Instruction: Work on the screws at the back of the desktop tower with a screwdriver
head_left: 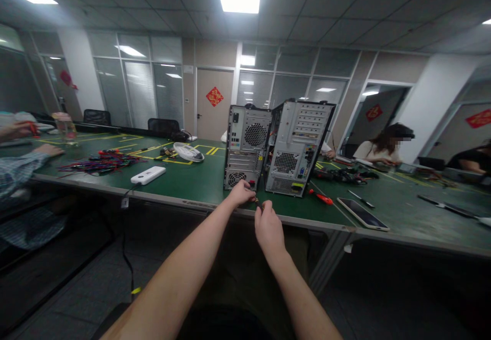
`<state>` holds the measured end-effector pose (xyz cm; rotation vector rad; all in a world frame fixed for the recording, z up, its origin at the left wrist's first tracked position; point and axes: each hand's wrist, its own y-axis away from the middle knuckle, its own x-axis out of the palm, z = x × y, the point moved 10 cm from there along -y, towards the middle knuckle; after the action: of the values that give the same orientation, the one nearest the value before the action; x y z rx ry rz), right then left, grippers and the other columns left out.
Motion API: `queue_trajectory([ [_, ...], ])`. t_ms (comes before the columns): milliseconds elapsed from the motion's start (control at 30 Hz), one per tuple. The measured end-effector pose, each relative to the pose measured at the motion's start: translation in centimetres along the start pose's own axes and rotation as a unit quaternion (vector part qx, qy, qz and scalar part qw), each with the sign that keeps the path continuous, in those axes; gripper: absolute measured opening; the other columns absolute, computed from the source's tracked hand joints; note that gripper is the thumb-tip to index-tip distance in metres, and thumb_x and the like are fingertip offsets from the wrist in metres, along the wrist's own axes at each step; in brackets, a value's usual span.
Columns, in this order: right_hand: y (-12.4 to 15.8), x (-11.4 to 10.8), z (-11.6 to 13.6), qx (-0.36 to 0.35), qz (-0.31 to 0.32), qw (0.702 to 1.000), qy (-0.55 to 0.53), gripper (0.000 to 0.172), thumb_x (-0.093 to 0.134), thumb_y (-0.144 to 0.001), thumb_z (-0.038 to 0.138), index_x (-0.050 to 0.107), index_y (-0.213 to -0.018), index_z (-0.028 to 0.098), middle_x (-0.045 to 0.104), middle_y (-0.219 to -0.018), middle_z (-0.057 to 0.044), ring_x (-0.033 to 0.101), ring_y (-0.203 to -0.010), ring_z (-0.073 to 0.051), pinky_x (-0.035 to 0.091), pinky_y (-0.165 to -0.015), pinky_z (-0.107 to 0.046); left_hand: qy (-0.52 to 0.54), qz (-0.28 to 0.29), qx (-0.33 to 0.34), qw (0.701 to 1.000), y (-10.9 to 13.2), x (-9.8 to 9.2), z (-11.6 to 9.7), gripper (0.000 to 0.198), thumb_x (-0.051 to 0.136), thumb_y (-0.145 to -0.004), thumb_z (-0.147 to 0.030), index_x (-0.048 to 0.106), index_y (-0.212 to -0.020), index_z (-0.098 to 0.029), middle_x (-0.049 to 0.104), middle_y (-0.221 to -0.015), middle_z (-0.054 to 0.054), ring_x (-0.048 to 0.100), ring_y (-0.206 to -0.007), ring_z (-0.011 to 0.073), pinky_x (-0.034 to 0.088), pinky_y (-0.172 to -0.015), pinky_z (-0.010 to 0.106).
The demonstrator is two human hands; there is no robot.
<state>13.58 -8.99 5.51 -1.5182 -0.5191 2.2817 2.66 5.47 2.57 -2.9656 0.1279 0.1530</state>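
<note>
Two computer cases stand upright side by side, backs facing me: a narrower one [248, 148] on the left and a wider one [293, 148] on the right. My left hand [241, 194] is closed at the lower front of the left case, near its round fan grille; a small dark piece shows by its fingertips. Just to the right and a little lower, my right hand [269, 225] pinches a small dark item at the table edge. What exactly either hand holds is too small to name.
On the green table [184, 184] lie a white power bank [148, 175], a wire bundle [107, 161], a white oval object [188, 152], a red-handled tool [321, 197], a phone [362, 213] and a screwdriver [360, 198]. Other people sit at the left and right.
</note>
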Motion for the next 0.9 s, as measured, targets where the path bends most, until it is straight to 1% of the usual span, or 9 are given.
queue_trajectory([
  [67, 0.1, -0.1, 0.0, 0.007, 0.003, 1.0, -0.009, 0.012, 0.04, -0.106, 0.026, 0.046, -0.111, 0.016, 0.064, -0.095, -0.008, 0.067, -0.083, -0.02, 0.042, -0.067, -0.027, 0.018, 0.003, -0.003, 1.0, 0.0, 0.1, 0.0, 0.04, 0.076, -0.075, -0.005, 0.044, -0.094, -0.021, 0.067, -0.06, -0.005, 0.068, -0.056, 0.0143, 0.052, -0.064, 0.024],
  [167, 0.3, -0.5, 0.3, -0.001, 0.007, 1.0, -0.028, 0.013, 0.05, -0.101, 0.023, 0.047, -0.112, 0.017, 0.058, -0.108, -0.01, 0.066, -0.09, -0.021, 0.045, -0.071, -0.028, 0.014, 0.001, 0.002, 1.0, -0.2, 0.0, 0.1, 0.042, 0.076, -0.074, -0.003, 0.043, -0.092, -0.021, 0.067, -0.059, -0.005, 0.068, -0.057, 0.0142, 0.051, -0.063, 0.023],
  [267, 0.6, -0.6, 0.6, -0.005, 0.031, 0.999, -0.022, 0.027, 0.058, -0.09, 0.013, 0.048, -0.114, 0.018, 0.05, -0.119, -0.01, 0.065, -0.088, -0.019, 0.046, -0.071, -0.028, 0.01, -0.007, 0.007, 1.0, -0.5, 0.0, 0.4, 0.041, 0.076, -0.075, -0.002, 0.043, -0.091, -0.021, 0.066, -0.058, -0.005, 0.068, -0.056, 0.0137, 0.051, -0.063, 0.022],
  [367, 0.7, -0.9, 0.8, -0.009, 0.05, 0.999, 0.002, 0.029, 0.056, -0.089, 0.007, 0.049, -0.115, 0.017, 0.052, -0.114, -0.009, 0.065, -0.088, -0.019, 0.045, -0.072, -0.027, 0.012, -0.01, 0.006, 1.0, -0.7, 0.0, 0.7, 0.04, 0.077, -0.076, -0.003, 0.044, -0.091, -0.021, 0.065, -0.057, -0.005, 0.068, -0.055, 0.0141, 0.051, -0.062, 0.023],
  [500, 0.7, -1.3, 0.9, -0.017, 0.065, 0.997, 0.046, 0.015, 0.053, -0.099, 0.017, 0.051, -0.113, 0.016, 0.062, -0.106, -0.011, 0.068, -0.092, -0.022, 0.043, -0.071, -0.027, 0.004, -0.017, 0.003, 1.0, -0.9, -0.2, 0.8, 0.042, 0.081, -0.074, -0.008, 0.046, -0.092, -0.021, 0.066, -0.059, -0.005, 0.068, -0.056, 0.0147, 0.052, -0.063, 0.024],
  [567, 0.6, -1.5, 0.9, -0.017, 0.068, 0.996, 0.061, 0.011, 0.048, -0.103, 0.022, 0.051, -0.112, 0.016, 0.067, -0.1, -0.011, 0.07, -0.089, -0.022, 0.042, -0.069, -0.026, 0.001, -0.022, 0.004, 1.0, -0.9, -0.3, 0.9, 0.043, 0.083, -0.073, -0.01, 0.046, -0.092, -0.02, 0.066, -0.06, -0.005, 0.069, -0.056, 0.015, 0.053, -0.063, 0.024],
  [733, 0.5, -1.5, 0.4, 0.009, 0.064, 0.995, 0.08, 0.016, 0.039, -0.107, 0.026, 0.047, -0.115, 0.015, 0.07, -0.084, -0.009, 0.072, -0.077, -0.024, 0.04, -0.063, -0.028, 0.034, -0.009, 0.009, 0.999, -1.0, -0.1, 1.0, 0.044, 0.083, -0.072, -0.009, 0.046, -0.092, -0.02, 0.066, -0.061, -0.005, 0.069, -0.056, 0.0143, 0.053, -0.062, 0.024],
  [833, 0.7, -1.5, 0.6, -0.007, 0.055, 0.997, 0.049, 0.013, 0.05, -0.104, 0.026, 0.049, -0.112, 0.017, 0.066, -0.095, -0.009, 0.07, -0.084, -0.022, 0.042, -0.066, -0.027, 0.045, -0.002, 0.009, 0.999, -1.0, 0.1, 1.1, 0.046, 0.083, -0.07, -0.007, 0.045, -0.092, -0.02, 0.065, -0.06, -0.006, 0.069, -0.055, 0.0141, 0.052, -0.06, 0.023],
  [900, 0.9, -1.6, 0.8, -0.022, 0.053, 0.998, 0.026, 0.018, 0.06, -0.097, 0.021, 0.05, -0.112, 0.018, 0.06, -0.107, -0.009, 0.068, -0.088, -0.02, 0.043, -0.069, -0.026, 0.042, -0.005, 0.013, 0.999, -1.0, 0.1, 1.1, 0.047, 0.083, -0.069, -0.006, 0.045, -0.092, -0.02, 0.064, -0.06, -0.006, 0.069, -0.055, 0.0143, 0.052, -0.059, 0.022],
])
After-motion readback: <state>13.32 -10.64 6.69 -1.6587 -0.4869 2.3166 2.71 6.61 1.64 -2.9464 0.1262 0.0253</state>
